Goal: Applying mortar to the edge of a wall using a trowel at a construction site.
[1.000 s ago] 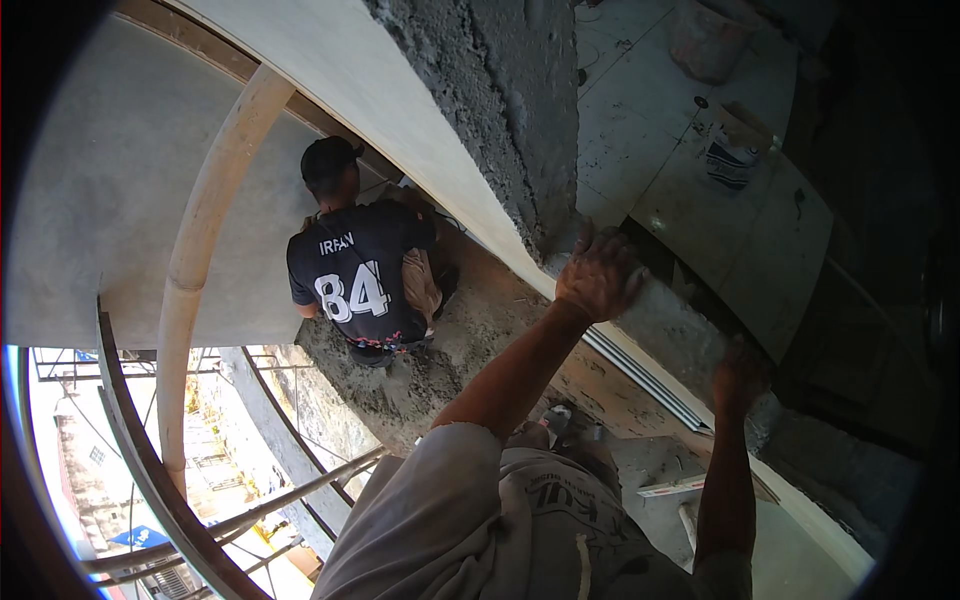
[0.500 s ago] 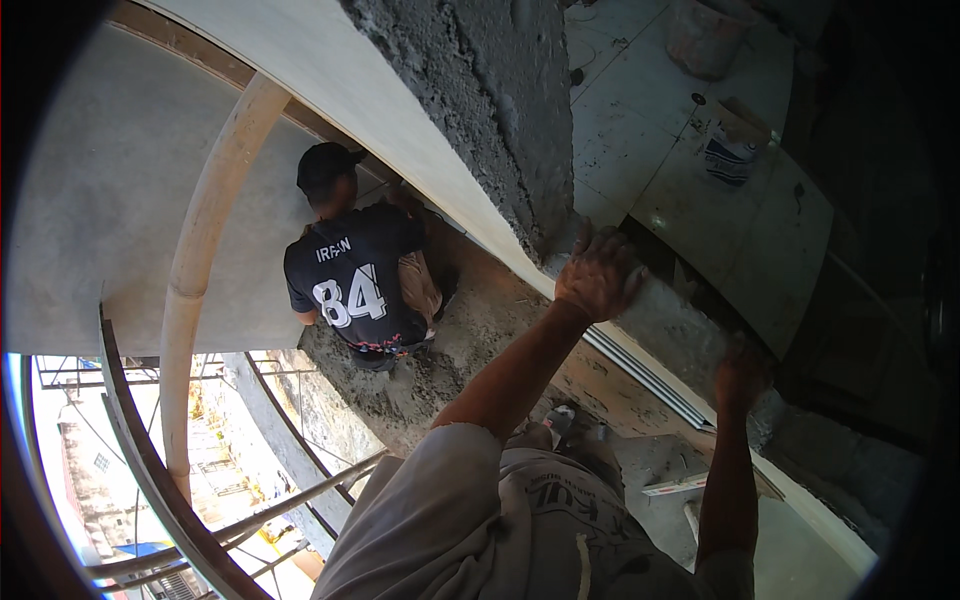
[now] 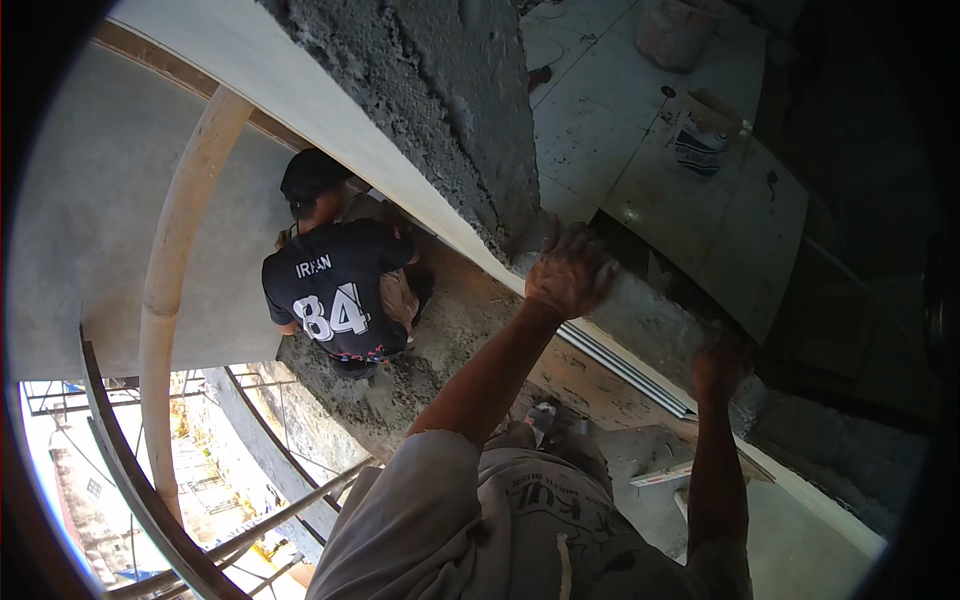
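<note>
Bracing well likely calls for even weight: left hand (image 3: 568,276), loosely spread, and right hand (image 3: 720,370), fingers too dark to tell, rest on the concrete ledge (image 3: 652,316) beside the tiled floor (image 3: 588,135).

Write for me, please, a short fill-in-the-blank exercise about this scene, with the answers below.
Of the left hand and right hand, the ____ one is nearer the co-worker.
On the co-worker's head is a black ____.
The bucket is ____ from the ledge than the bag.
The number of the person's hands on the ledge is ____.

Missing words: left; cap; farther; two.
</note>
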Motion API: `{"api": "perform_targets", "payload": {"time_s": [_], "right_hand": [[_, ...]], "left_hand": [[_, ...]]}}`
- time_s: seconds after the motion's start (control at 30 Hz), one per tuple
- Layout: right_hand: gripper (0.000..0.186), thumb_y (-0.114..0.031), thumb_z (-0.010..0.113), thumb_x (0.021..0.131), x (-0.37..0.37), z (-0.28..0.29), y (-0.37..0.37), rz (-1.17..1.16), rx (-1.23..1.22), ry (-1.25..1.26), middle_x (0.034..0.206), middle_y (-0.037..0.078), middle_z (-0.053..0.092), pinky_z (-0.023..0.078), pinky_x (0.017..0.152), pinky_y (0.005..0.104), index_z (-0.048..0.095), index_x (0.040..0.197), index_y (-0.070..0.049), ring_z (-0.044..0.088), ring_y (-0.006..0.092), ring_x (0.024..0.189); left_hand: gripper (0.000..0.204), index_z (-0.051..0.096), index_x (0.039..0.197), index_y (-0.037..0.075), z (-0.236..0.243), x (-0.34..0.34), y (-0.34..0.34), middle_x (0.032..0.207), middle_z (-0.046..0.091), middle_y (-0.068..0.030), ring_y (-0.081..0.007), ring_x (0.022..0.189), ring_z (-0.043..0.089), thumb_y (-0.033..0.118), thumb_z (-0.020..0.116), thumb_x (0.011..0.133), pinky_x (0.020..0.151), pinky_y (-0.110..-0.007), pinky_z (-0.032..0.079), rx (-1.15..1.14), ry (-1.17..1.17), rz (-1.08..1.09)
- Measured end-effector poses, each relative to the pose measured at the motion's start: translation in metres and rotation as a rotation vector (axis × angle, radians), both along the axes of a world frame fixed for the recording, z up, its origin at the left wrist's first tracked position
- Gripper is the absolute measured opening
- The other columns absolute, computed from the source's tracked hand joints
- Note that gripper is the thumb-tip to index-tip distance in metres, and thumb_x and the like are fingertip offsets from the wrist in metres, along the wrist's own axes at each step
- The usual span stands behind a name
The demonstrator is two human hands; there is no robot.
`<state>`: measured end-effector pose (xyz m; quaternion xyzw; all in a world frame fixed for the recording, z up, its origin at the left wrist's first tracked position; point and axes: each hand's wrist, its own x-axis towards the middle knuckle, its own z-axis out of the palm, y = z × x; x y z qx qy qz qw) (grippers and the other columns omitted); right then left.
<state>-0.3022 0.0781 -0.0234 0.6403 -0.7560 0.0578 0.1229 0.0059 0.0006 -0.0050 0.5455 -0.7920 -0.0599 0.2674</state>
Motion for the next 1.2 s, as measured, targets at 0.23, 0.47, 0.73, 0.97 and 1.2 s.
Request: {"api": "perform_targets", "payload": {"time_s": [0.23,0.47,0.73,0.97,1.2], "right_hand": [[0.028,-0.029,0.054,0.099,0.0,0.009,0.001,0.06,-0.1,-0.037,0.094,0.014,0.071,0.051,0.08,0.0504,0.071,0.091,-0.008,0.067,0.0361,0.087],[0.036,-0.035,0.051,0.103,-0.004,0.002,0.001,0.065,-0.077,-0.021,0.098,0.018,0.071,0.052,0.08,0.0549,0.072,0.098,-0.006,0.068,0.0413,0.09],[0.037,-0.034,0.053,0.1,-0.007,0.001,-0.003,0.061,-0.071,-0.032,0.091,0.019,0.071,0.053,0.077,0.0492,0.07,0.089,-0.004,0.068,0.0383,0.084],[0.041,-0.036,0.05,0.102,-0.006,0.01,-0.004,-0.008,0.089,-0.115,0.093,0.02,0.072,0.051,0.08,0.0535,0.071,0.094,-0.002,0.068,0.0409,0.085],[0.039,-0.035,0.044,0.102,-0.033,-0.033,-0.004,0.121,-0.128,0.071,0.093,0.018,0.073,0.054,0.076,0.0525,0.069,0.099,-0.006,0.07,0.0391,0.086]], "left_hand": [[0.043,0.062,0.121,0.006,0.009,-0.005,0.0,0.126,0.06,-0.0153,-0.0335,0.134,0.047,0.04,0.056,0.095,0.12,-0.062,0.02,0.102,-0.008,-0.011],[0.045,0.063,0.123,0.007,0.012,-0.004,0.002,0.128,0.06,-0.0139,-0.0299,0.136,0.046,0.041,0.055,0.095,0.122,-0.059,0.019,0.114,-0.033,0.001],[0.044,0.065,0.123,0.01,0.009,-0.007,-0.001,0.127,0.062,-0.0117,-0.0282,0.135,0.047,0.043,0.056,0.095,0.122,-0.058,0.018,0.087,-0.052,0.022],[0.043,0.067,0.12,0.011,0.01,-0.006,0.001,0.13,0.062,-0.0092,-0.0268,0.134,0.048,0.044,0.055,0.096,0.123,-0.056,0.019,0.103,-0.063,0.038],[0.045,0.067,0.123,0.012,0.007,-0.007,0.005,0.133,0.061,-0.0101,-0.0245,0.136,0.047,0.045,0.053,0.097,0.125,-0.055,0.016,0.163,-0.047,0.031]]}}
